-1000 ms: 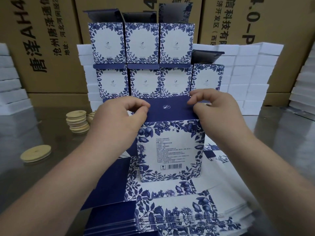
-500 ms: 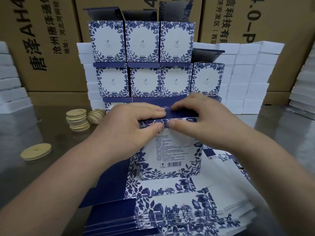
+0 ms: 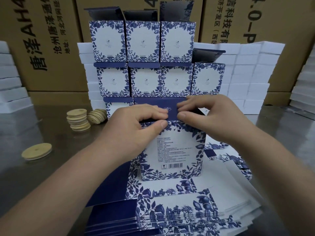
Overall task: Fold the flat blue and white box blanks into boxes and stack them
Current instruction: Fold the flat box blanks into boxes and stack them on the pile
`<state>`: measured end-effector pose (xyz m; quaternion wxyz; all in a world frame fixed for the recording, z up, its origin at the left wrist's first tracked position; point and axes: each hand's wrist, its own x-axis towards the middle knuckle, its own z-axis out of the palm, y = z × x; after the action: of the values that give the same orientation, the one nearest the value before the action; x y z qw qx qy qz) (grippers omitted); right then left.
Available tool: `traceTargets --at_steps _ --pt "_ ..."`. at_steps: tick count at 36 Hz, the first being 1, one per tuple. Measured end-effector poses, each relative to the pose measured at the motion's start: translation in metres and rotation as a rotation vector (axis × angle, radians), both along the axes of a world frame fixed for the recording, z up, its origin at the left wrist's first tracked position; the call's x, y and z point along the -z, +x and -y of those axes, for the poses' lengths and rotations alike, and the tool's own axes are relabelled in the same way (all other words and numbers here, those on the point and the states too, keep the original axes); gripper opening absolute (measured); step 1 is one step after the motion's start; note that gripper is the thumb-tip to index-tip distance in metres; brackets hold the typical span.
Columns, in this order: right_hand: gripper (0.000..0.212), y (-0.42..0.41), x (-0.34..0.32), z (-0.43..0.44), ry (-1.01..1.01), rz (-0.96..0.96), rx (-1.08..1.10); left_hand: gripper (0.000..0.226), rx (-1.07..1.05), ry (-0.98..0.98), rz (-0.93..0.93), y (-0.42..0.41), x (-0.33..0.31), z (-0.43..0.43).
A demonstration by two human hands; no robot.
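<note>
The box (image 3: 172, 150) stands on the near pile of blanks (image 3: 170, 210) while left hand (image 3: 143, 126) and right hand (image 3: 213, 120) both pinch its navy lid flap (image 3: 172, 109), likely to tuck it shut.

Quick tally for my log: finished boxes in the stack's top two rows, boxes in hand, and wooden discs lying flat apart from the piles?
Top-row boxes: 3
Second-row boxes: 4
Box being folded, held by left hand and right hand: 1
Lone wooden disc: 1
Total: 9
Lowest row is mostly hidden, not counted.
</note>
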<state>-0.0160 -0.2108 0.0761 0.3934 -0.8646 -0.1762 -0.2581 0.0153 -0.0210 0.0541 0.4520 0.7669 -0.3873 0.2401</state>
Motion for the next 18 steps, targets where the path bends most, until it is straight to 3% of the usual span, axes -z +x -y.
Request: traceTargets --at_steps 5,18 --pt "0.010 -0.011 -0.003 -0.014 -0.263 0.162 -0.073 0.029 0.021 -0.049 0.004 0.002 0.003 0.000" --pt "0.007 -0.008 -0.001 -0.016 -0.390 0.280 -0.042 0.016 -0.020 0.032 0.218 -0.002 0.003 0.004"
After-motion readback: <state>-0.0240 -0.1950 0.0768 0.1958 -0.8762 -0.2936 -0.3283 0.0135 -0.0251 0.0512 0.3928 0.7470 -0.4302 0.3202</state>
